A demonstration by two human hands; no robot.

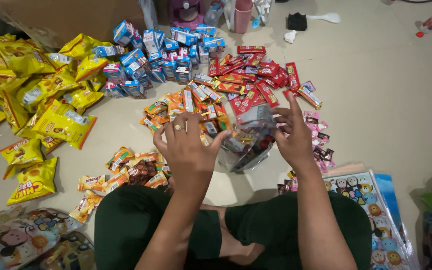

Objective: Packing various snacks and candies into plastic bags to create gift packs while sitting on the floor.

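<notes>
A crinkly see-through bag point(248, 142) full of small wrapped sweets sits on the smooth pale floor point(376, 75), right in front of the crossed legs. The left hand point(188, 150) has its grip pinched shut on one side of the bag. The right hand point(293, 135) holds the other side, fingers partly spread. Around it lie puffy yellow packets point(51, 100), little blue boxes point(151, 55) and flat red bars point(256, 75).

Home floor, likely a living room. Pale tiles point(386, 100) strewn with sorted snack heaps; person sits cross-legged. Cardboard box point(66, 17) upper left, pink plastic cup point(243, 17) top centre.
</notes>
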